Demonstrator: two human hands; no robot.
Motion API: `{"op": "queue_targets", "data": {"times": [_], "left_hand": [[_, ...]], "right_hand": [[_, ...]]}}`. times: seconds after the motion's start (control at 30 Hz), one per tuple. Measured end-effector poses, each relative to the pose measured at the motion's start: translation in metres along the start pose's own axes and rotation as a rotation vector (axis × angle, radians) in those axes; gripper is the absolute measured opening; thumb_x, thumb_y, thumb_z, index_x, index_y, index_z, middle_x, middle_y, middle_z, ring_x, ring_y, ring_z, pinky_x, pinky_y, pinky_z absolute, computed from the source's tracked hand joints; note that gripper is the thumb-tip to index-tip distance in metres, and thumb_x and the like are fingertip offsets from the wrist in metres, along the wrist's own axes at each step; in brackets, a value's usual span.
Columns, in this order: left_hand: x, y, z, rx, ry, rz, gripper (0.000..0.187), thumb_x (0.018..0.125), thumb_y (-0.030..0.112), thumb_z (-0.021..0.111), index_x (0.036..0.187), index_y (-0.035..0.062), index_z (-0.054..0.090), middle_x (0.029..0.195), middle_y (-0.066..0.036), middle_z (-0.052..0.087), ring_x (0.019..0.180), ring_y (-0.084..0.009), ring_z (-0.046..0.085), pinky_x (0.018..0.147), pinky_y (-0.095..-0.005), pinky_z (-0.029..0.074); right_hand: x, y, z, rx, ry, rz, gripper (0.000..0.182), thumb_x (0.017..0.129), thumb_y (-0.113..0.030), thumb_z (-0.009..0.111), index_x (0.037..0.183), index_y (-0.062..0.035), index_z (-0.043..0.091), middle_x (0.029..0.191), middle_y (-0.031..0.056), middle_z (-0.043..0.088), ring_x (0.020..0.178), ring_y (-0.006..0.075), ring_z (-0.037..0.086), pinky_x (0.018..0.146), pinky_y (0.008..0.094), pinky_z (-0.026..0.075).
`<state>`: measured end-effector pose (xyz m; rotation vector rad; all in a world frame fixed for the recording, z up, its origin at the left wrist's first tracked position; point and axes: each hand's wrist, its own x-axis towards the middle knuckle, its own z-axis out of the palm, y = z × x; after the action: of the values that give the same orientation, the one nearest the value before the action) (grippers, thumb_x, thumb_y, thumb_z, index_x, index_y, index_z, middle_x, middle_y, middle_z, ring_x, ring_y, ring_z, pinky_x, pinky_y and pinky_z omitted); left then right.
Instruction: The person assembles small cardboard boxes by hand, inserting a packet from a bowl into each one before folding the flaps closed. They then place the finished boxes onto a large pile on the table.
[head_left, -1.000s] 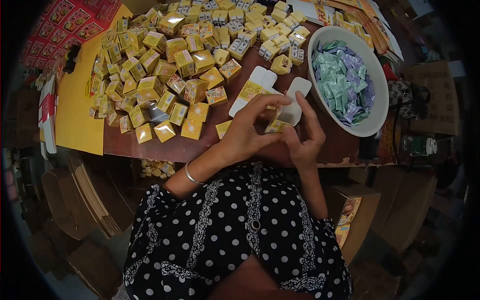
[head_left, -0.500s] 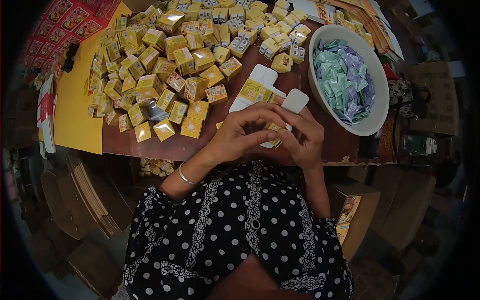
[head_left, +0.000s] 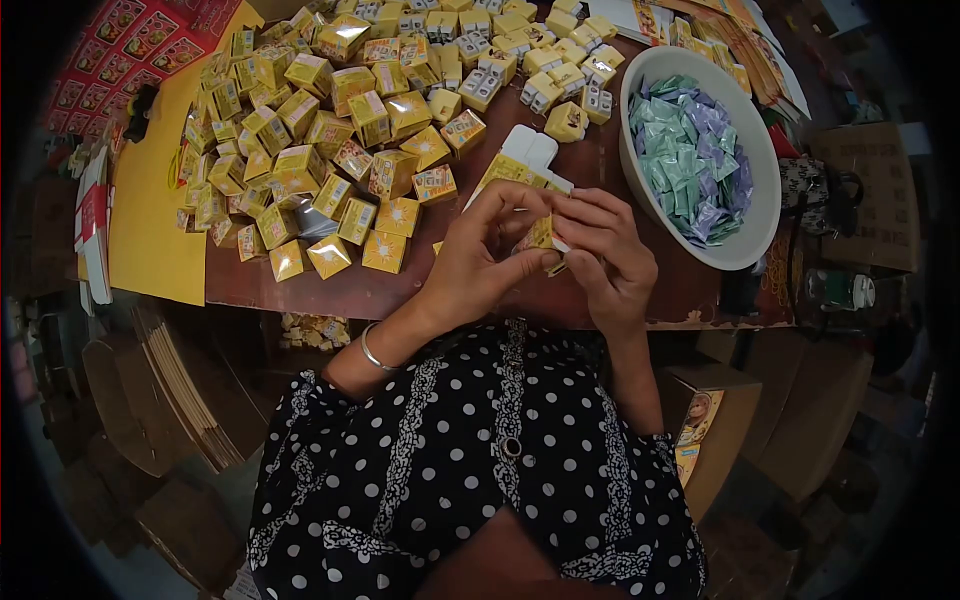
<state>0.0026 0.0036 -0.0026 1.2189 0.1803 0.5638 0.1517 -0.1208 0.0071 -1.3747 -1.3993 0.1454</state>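
Observation:
Between my two hands, close to the table's front edge, is a small yellow printed box. My left hand grips it from the left, thumb along its lower side and fingers curled over the top. On the other side, my right hand pinches its right end, where a bit of white card shows. Fingers cover much of the box. Just beyond my hands lie flat unfolded yellow-and-white cartons, partly hidden by my fingers.
A heap of folded yellow boxes covers the left of the table. Small yellow pieces with grey-white sides lie at the back. At the right stands a white basin of green and purple sachets. Yellow card lies far left.
The white flap that stood up by my right hand no longer shows. My right fingers have closed over that end, and the box has turned to show its printed side.

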Motion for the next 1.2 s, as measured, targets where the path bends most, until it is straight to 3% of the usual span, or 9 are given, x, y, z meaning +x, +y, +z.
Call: {"op": "queue_targets", "data": {"times": [0.07, 0.23, 0.37, 0.6, 0.7, 0.93, 1.07, 1.2], "left_hand": [[-0.001, 0.001, 0.002, 0.061, 0.006, -0.009, 0.040, 0.089, -0.006, 0.072, 0.121, 0.0021, 0.050, 0.125, -0.007, 0.057, 0.116, -0.0129, 0.059, 0.095, -0.0267, 0.051], [0.001, 0.003, 0.004, 0.120, -0.026, 0.051, 0.044, 0.088, -0.006, 0.072, 0.126, 0.0014, 0.050, 0.134, -0.011, 0.056, 0.126, -0.0175, 0.057, 0.105, -0.0316, 0.048], [0.000, 0.006, 0.008, 0.072, -0.016, 0.002, 0.047, 0.088, -0.006, 0.072, 0.129, 0.0018, 0.050, 0.133, -0.010, 0.056, 0.125, -0.0168, 0.057, 0.106, -0.0318, 0.048], [-0.001, 0.005, 0.009, 0.102, -0.015, -0.047, 0.050, 0.087, -0.006, 0.073, 0.130, 0.0024, 0.051, 0.130, -0.006, 0.056, 0.122, -0.0149, 0.057, 0.104, -0.0306, 0.048], [-0.001, 0.006, 0.010, 0.109, -0.014, -0.040, 0.049, 0.088, -0.005, 0.072, 0.131, 0.0024, 0.051, 0.130, -0.006, 0.056, 0.122, -0.0144, 0.056, 0.102, -0.0299, 0.049], [-0.004, 0.006, 0.012, 0.034, -0.028, -0.055, 0.042, 0.094, -0.003, 0.065, 0.134, 0.0031, 0.052, 0.133, -0.006, 0.054, 0.121, -0.0135, 0.056, 0.093, -0.0263, 0.051], [-0.005, 0.010, 0.013, -0.038, -0.030, -0.077, 0.038, 0.095, -0.003, 0.064, 0.132, 0.0036, 0.054, 0.136, -0.006, 0.053, 0.120, -0.0131, 0.056, 0.093, -0.0259, 0.051], [-0.004, 0.004, 0.011, -0.013, -0.058, -0.025, 0.032, 0.096, -0.003, 0.063, 0.127, 0.0043, 0.058, 0.137, -0.007, 0.053, 0.123, -0.0147, 0.055, 0.098, -0.0292, 0.048]], "right_hand": [[-0.001, -0.004, 0.001, 0.107, -0.004, 0.161, 0.029, 0.088, -0.006, 0.073, 0.115, 0.0036, 0.070, 0.117, 0.0159, 0.072, 0.123, 0.0305, 0.058, 0.105, 0.0408, 0.044], [-0.003, -0.003, 0.002, 0.160, 0.060, 0.220, 0.021, 0.085, 0.002, 0.072, 0.105, 0.0032, 0.070, 0.113, 0.0158, 0.072, 0.117, 0.0280, 0.061, 0.103, 0.0391, 0.046], [-0.003, -0.006, 0.003, 0.211, 0.109, 0.262, 0.010, 0.087, 0.005, 0.070, 0.096, 0.0022, 0.066, 0.108, 0.0160, 0.072, 0.110, 0.0249, 0.064, 0.099, 0.0364, 0.048], [-0.003, -0.013, 0.005, 0.307, 0.162, 0.387, 0.005, 0.090, 0.004, 0.067, 0.091, 0.0013, 0.063, 0.104, 0.0155, 0.073, 0.104, 0.0216, 0.065, 0.096, 0.0345, 0.050], [-0.005, -0.010, 0.007, 0.452, 0.252, 0.431, 0.006, 0.090, 0.005, 0.070, 0.092, 0.0026, 0.065, 0.105, 0.0143, 0.073, 0.102, 0.0158, 0.066, 0.089, 0.0280, 0.052], [-0.007, -0.001, 0.005, 0.214, 0.191, 0.194, 0.010, 0.088, 0.004, 0.071, 0.095, 0.0009, 0.064, 0.107, 0.0148, 0.072, 0.103, 0.0224, 0.067, 0.091, 0.0335, 0.053], [-0.002, 0.001, 0.002, 0.184, 0.128, 0.000, 0.019, 0.083, 0.003, 0.075, 0.099, -0.0008, 0.065, 0.111, 0.0162, 0.071, 0.106, 0.0295, 0.067, 0.092, 0.0382, 0.054], [-0.003, 0.007, 0.001, 0.078, 0.115, -0.052, 0.023, 0.081, 0.002, 0.077, 0.100, -0.0023, 0.065, 0.113, 0.0168, 0.071, 0.107, 0.0330, 0.067, 0.091, 0.0397, 0.055]]}}
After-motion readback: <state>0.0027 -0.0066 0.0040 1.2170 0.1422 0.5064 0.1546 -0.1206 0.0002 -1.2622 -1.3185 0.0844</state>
